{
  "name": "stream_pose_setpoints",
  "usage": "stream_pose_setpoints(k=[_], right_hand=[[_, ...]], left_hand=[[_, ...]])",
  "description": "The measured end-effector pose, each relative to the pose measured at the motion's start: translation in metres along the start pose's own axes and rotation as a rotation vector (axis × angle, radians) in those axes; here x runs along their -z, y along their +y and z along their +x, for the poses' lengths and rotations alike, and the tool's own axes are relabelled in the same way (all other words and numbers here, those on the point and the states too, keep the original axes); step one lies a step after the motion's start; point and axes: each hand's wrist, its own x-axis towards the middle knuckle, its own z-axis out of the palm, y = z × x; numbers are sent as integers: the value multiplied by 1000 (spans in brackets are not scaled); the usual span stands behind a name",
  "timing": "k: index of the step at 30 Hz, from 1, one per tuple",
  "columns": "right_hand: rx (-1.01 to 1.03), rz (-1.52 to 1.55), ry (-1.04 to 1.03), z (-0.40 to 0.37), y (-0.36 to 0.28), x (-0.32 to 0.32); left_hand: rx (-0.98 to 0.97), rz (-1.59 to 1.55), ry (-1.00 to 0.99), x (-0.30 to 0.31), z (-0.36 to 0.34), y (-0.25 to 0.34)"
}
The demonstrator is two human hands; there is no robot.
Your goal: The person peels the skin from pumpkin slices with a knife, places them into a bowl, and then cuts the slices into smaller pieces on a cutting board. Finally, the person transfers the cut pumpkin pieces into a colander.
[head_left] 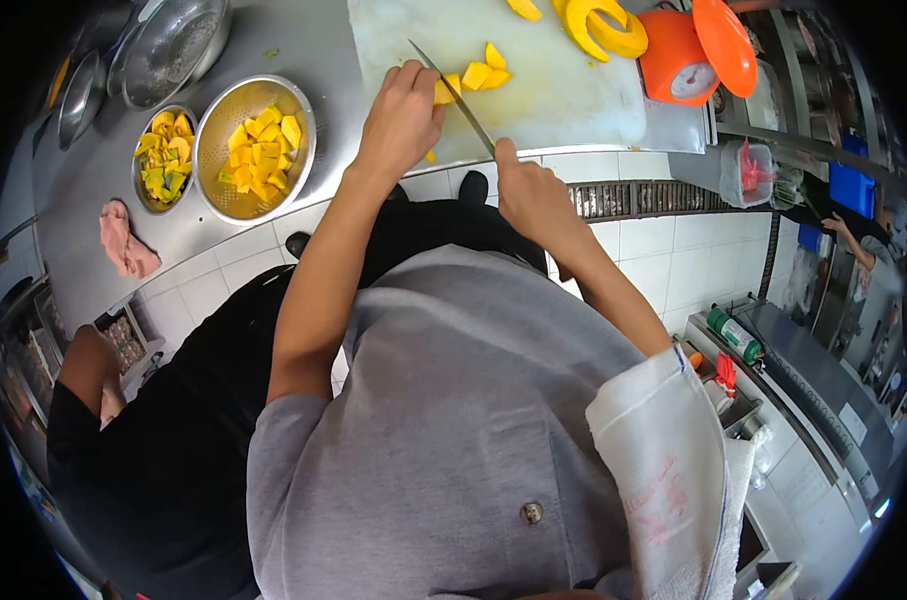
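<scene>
My right hand is closed round the handle of a knife, whose blade slants up and left over the white cutting board. Under and beside the blade lies a yellow pumpkin piece. My left hand has its fingers curled and presses on that piece, close to the blade; the fingertips are partly hidden. Just right of the knife are several cut pumpkin chunks. Farther back on the board rest curved pumpkin slices.
A colander of pumpkin chunks stands left of the board, beside a smaller bowl of peelings. Metal bowls, a pink cloth and an orange scale share the counter. Another person in black stands close at left.
</scene>
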Motion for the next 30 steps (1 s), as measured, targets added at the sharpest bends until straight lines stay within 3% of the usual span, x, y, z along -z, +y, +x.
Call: stream_pose_setpoints(k=[3, 5, 8, 14, 27, 30], right_hand=[[8, 28, 11, 19, 3, -3], [30, 39, 31, 22, 7, -2], [-5, 43, 34, 7, 3, 8], [7, -22, -4, -32, -7, 16], [32, 46, 20, 24, -8, -5], [-35, 34, 39, 8, -13, 6]], left_hand=[[18, -8, -21, 1, -6, 2], [130, 36, -3, -1, -16, 6], [-2, 3, 26, -5, -21, -2], [-12, 107, 2, 0, -14, 5], [-84, -46, 42, 5, -20, -13], [12, -21, 2, 8, -27, -12]])
